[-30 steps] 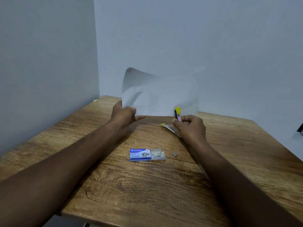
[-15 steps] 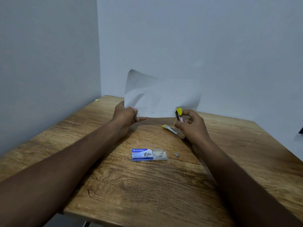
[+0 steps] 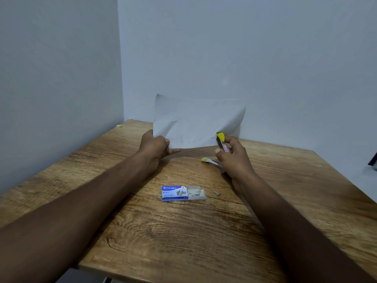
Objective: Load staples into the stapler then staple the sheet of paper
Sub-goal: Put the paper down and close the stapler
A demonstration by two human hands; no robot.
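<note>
Now, hands: I see my left hand (image 3: 156, 147) at centre frame clenched on the lower left corner of the sheet of paper (image 3: 195, 123), and my right hand (image 3: 231, 156) just right of centre wrapped around the stapler (image 3: 221, 140).
Paper: held upright off the table (image 3: 306, 180), long edge running left to right, lower right corner meeting the stapler's yellow tip.
Stapler: swung open; upper arm points up toward the paper edge, lower arm (image 3: 210, 160) angles down and left over the wood.
Key relation: the paper corner lies up and left of my right hand, touching or nearly in the stapler's mouth; I cannot tell whether it sits between the arms.
Nearer hand: right.
Staple box (image 3: 182, 193): lower centre, drawer slid open, a loose staple strip (image 3: 217, 193) just right of it.
Judgement: the corner likely needs seating before I squeeze.
</note>
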